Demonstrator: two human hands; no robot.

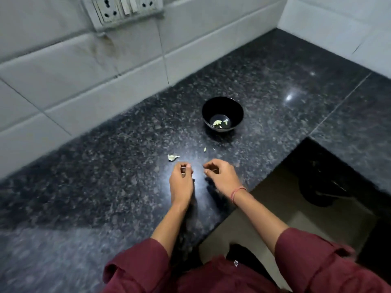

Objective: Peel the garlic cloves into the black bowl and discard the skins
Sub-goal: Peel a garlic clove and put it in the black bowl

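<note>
I see speckled granite counter (275, 85), white wall tiles (95, 87) behind; black bowl (208, 112) w/ few peeled cloves (218, 123); left hand (181, 183) pinches pale bit (187, 166), right hand (221, 176) curled, can't tell on what

Dim overall; glare patches on granite counter (292, 96) (overhead light); blurred, bowed edges.

A speckled black granite table (84, 187) ran before me, backed by a wall of large white tiles (63, 70) carrying a white plastic socket-and-switch panel (122, 9). Beige floor (275, 199) showed past the table's edge, near my maroon sleeves (135, 269).
</note>
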